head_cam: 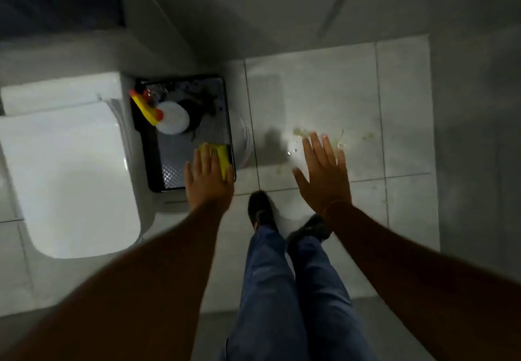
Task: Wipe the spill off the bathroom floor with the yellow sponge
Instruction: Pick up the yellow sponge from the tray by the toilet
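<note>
Two bare hands reach down over pale, glossy floor tiles (324, 84). Leftmost sits a smooth white toilet (67, 174) with a squarish lid. Beside it a black rectangular tray (180, 174) with a diamond-textured bottom holds a white spray bottle (172, 118) and the yellow sponge (221, 156). The left hand (208, 180) lies over the sponge, fingers together, grip unclear. The right hand (324, 174) hovers flat, fingers spread, above the lumpy yellowish spill (303, 132).

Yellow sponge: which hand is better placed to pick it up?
Left. The left hand is already over the yellow sponge in the black tray, fingers spread on it. The right hand is open over the spill on the floor tiles, well away from the sponge.
</note>
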A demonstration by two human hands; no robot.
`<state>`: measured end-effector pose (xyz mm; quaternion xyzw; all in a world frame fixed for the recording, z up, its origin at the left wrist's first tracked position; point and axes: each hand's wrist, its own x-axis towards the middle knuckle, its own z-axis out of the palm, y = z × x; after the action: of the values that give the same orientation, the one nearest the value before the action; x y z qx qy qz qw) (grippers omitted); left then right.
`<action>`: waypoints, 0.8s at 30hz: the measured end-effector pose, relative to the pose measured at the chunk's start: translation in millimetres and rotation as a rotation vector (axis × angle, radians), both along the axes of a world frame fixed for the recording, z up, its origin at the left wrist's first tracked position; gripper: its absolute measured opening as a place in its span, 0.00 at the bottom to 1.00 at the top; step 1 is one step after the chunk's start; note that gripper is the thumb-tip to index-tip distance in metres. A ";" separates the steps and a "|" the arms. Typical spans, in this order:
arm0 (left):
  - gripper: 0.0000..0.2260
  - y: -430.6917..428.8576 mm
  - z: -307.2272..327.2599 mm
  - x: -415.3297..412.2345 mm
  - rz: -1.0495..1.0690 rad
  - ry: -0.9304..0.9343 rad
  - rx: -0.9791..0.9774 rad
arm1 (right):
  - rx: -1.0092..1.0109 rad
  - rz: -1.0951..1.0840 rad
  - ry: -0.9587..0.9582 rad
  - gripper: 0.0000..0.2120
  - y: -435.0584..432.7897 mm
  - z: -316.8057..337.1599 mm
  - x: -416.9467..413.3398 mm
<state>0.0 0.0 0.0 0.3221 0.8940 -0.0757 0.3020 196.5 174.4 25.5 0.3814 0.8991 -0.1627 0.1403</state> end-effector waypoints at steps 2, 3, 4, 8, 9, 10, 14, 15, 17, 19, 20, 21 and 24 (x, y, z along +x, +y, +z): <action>0.31 3.1 -32.0 -19.2 -0.020 0.009 -0.010 | -0.033 0.011 -0.005 0.31 -1.6 -30.1 -6.9; 0.29 4.1 -50.6 -30.1 -0.045 0.013 -0.028 | -0.039 0.029 -0.006 0.31 -2.3 -46.7 -8.5; 0.28 3.6 -67.1 -40.4 -0.069 0.005 -0.055 | -0.053 0.042 -0.009 0.31 -4.2 -61.2 -9.1; 0.30 -2.1 -111.7 -57.0 -0.202 -0.022 -0.084 | -0.066 0.044 0.017 0.30 -5.7 -101.3 -10.4; 0.31 -2.9 -117.8 -59.7 -0.214 -0.008 -0.043 | -0.069 0.039 0.015 0.30 -6.4 -109.4 -9.4; 0.31 -4.0 -120.5 -63.2 -0.226 0.021 -0.001 | -0.079 0.033 0.007 0.30 -7.4 -114.5 -9.2; 0.27 -1.3 -122.1 -68.0 -0.217 0.123 0.042 | -0.106 0.035 0.020 0.28 -12.2 -125.7 -2.1; 0.25 0.7 -119.3 -70.6 -0.209 0.140 0.024 | -0.120 0.019 0.034 0.28 -13.5 -125.7 -1.1; 0.21 3.9 -108.4 -75.1 -0.196 0.166 0.018 | -0.184 -0.049 0.096 0.27 -15.8 -123.3 -1.5; 0.17 4.4 -90.7 -74.2 -0.190 0.190 0.086 | -0.306 -0.140 0.203 0.27 -19.3 -115.1 -6.7; 0.15 3.7 -81.0 -72.0 -0.198 0.220 0.140 | -0.382 -0.186 0.265 0.28 -21.5 -110.0 -10.5; 0.12 5.7 -69.0 -68.2 -0.207 0.258 0.200 | -0.469 -0.233 0.328 0.30 -22.3 -103.3 -15.2; 0.07 18.3 -32.3 -48.1 -0.230 0.205 0.454 | -0.781 -0.301 0.475 0.43 -21.2 -76.4 -33.3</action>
<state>-48.1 18.3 -32.3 0.4719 0.8714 0.0608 0.1195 163.2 153.1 -50.9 0.3785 0.7127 -0.5894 0.0385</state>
